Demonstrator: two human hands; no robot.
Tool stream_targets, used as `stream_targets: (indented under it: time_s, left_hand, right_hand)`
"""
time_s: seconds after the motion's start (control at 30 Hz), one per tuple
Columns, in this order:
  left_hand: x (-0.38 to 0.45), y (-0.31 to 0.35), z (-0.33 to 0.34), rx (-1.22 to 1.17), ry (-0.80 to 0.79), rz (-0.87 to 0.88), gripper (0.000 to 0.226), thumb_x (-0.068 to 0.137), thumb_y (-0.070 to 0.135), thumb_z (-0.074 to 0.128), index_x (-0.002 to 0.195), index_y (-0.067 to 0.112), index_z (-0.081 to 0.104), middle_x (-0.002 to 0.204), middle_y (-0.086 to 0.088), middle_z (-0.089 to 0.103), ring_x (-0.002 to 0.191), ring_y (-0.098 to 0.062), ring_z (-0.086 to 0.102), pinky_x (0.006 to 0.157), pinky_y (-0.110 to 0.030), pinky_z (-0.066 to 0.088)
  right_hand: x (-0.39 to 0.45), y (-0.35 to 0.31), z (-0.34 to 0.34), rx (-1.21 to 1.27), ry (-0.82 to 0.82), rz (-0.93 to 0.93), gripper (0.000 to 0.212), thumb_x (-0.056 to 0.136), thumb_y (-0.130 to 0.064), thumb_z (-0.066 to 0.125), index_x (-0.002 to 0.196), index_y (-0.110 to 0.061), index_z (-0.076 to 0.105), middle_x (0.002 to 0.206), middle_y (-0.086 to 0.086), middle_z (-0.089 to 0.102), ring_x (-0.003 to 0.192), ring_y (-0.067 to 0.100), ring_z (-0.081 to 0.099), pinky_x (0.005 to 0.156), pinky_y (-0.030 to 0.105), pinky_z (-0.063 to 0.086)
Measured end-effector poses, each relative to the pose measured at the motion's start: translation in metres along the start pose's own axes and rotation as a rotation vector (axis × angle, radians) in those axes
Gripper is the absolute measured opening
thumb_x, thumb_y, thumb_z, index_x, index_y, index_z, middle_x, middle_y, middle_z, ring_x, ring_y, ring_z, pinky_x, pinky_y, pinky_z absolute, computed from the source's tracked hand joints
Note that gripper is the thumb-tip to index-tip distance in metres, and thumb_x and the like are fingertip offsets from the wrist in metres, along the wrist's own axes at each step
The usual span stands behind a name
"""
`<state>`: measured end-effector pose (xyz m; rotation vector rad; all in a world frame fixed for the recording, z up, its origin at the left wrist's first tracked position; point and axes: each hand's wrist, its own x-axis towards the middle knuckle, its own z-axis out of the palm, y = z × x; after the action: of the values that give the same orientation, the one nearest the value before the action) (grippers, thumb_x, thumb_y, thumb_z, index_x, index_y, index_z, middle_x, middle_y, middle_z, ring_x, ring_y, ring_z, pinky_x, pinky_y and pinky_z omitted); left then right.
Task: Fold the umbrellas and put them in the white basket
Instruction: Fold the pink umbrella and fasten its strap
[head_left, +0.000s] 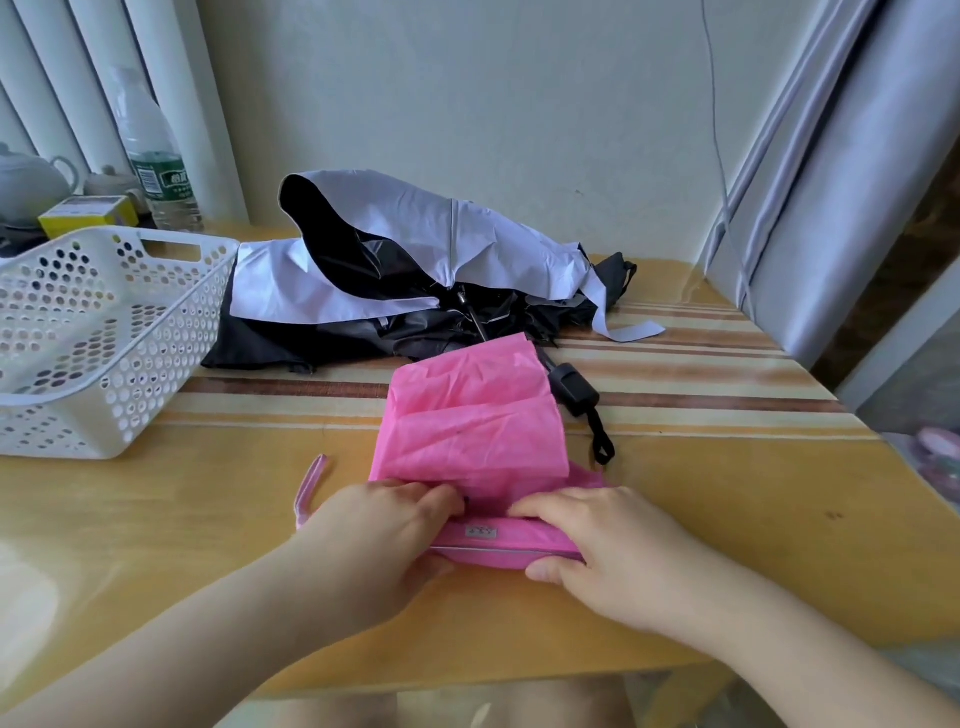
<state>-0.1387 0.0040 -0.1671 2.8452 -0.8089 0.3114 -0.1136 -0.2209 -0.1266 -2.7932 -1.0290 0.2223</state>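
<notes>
A pink umbrella (470, 426) lies collapsed on the wooden table (208, 493), its fabric in loose flat folds and its black handle (574, 389) with a wrist loop pointing right. My left hand (379, 535) and my right hand (602, 540) both grip its near edge, fingers over the fabric and thumbs under. A pink strap (311, 486) trails off to the left. Behind it a white and black umbrella (415, 260) sits crumpled and unfolded. The white perforated basket (171, 332) stands at the left with nothing in it.
A water bottle (156, 156), a yellow box (88, 213) and a white teapot (26, 182) stand behind the basket. A wall closes the back. Grey curtains (831, 182) hang at the right by the table's edge.
</notes>
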Motion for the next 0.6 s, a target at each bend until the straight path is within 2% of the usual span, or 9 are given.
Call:
stream_targets:
  time_s: [0.07,0.13,0.2,0.3,0.33,0.43,0.5,0.53,0.6]
  left_hand:
    - [-0.005,0.006,0.001,0.007,0.012,-0.001,0.028,0.067,0.044,0.048,0.086,0.028,0.060,0.066,0.015,0.063,0.052,-0.009,0.062,0.037,-0.018,0.044]
    - [-0.008,0.012,0.005,0.025,0.039,-0.026,0.028,0.069,0.041,0.042,0.081,0.027,0.063,0.067,0.013,0.061,0.054,-0.010,0.062,0.039,-0.018,0.045]
    - [-0.009,0.016,0.007,0.008,0.053,-0.040,0.028,0.072,0.042,0.040,0.084,0.026,0.061,0.072,0.011,0.061,0.060,-0.011,0.062,0.044,-0.020,0.048]
    - [-0.011,0.018,0.012,-0.017,0.050,-0.026,0.023,0.076,0.043,0.043,0.090,0.027,0.050,0.074,0.011,0.060,0.062,-0.012,0.062,0.051,-0.019,0.050]
    - [-0.012,0.018,0.012,-0.015,0.049,-0.025,0.023,0.076,0.043,0.043,0.091,0.027,0.048,0.072,0.012,0.061,0.061,-0.011,0.062,0.052,-0.017,0.049]
    - [-0.012,0.018,0.011,-0.038,0.050,-0.036,0.030,0.075,0.043,0.043,0.099,0.026,0.048,0.074,0.012,0.065,0.063,-0.010,0.065,0.056,-0.017,0.051]
    - [-0.010,0.015,0.010,-0.019,0.019,-0.033,0.032,0.076,0.044,0.043,0.101,0.025,0.049,0.079,0.011,0.068,0.069,-0.011,0.068,0.061,-0.017,0.053]
    - [-0.010,0.014,0.010,-0.009,-0.020,-0.031,0.033,0.078,0.047,0.043,0.101,0.026,0.053,0.084,0.011,0.070,0.074,-0.011,0.069,0.064,-0.018,0.054]
    - [-0.009,0.009,0.007,0.017,-0.099,-0.058,0.043,0.090,0.053,0.034,0.103,0.028,0.066,0.098,0.008,0.074,0.088,-0.012,0.071,0.075,-0.024,0.057]
  right_hand:
    - [-0.002,0.001,-0.005,0.062,-0.028,0.000,0.038,0.091,-0.046,0.059,0.125,-0.042,0.044,0.121,-0.021,0.057,0.101,0.003,0.051,0.082,0.020,0.035]
    - [-0.005,0.000,-0.007,0.094,-0.040,-0.013,0.034,0.090,-0.047,0.059,0.120,-0.042,0.045,0.118,-0.022,0.058,0.097,0.002,0.050,0.078,0.021,0.033]
    - [-0.007,-0.001,-0.005,0.085,-0.019,-0.020,0.034,0.092,-0.047,0.057,0.122,-0.040,0.044,0.124,-0.021,0.055,0.104,0.003,0.049,0.081,0.020,0.033]
    - [-0.013,-0.005,0.002,0.002,-0.015,-0.036,0.044,0.095,-0.049,0.049,0.134,-0.036,0.037,0.136,-0.017,0.045,0.127,0.004,0.038,0.100,0.021,0.033]
    - [-0.016,-0.009,0.000,-0.027,-0.003,-0.051,0.046,0.094,-0.051,0.047,0.137,-0.036,0.038,0.138,-0.018,0.044,0.129,0.003,0.038,0.103,0.023,0.037]
    - [-0.013,-0.020,-0.013,-0.028,0.215,-0.256,0.043,0.089,-0.051,0.045,0.129,-0.036,0.054,0.130,-0.019,0.057,0.116,0.002,0.055,0.095,0.026,0.050]
    - [0.006,-0.017,-0.019,-0.057,0.256,-0.347,0.041,0.093,-0.041,0.043,0.132,-0.034,0.056,0.138,-0.015,0.054,0.125,0.009,0.052,0.105,0.032,0.041]
    - [0.021,-0.010,-0.020,-0.120,0.219,-0.335,0.042,0.097,-0.038,0.040,0.138,-0.035,0.049,0.147,-0.014,0.044,0.136,0.012,0.041,0.114,0.036,0.030]
    - [0.050,0.009,-0.020,-0.134,0.006,-0.151,0.046,0.102,-0.039,0.034,0.148,-0.042,0.028,0.159,-0.018,0.012,0.149,0.012,0.006,0.122,0.042,0.006]
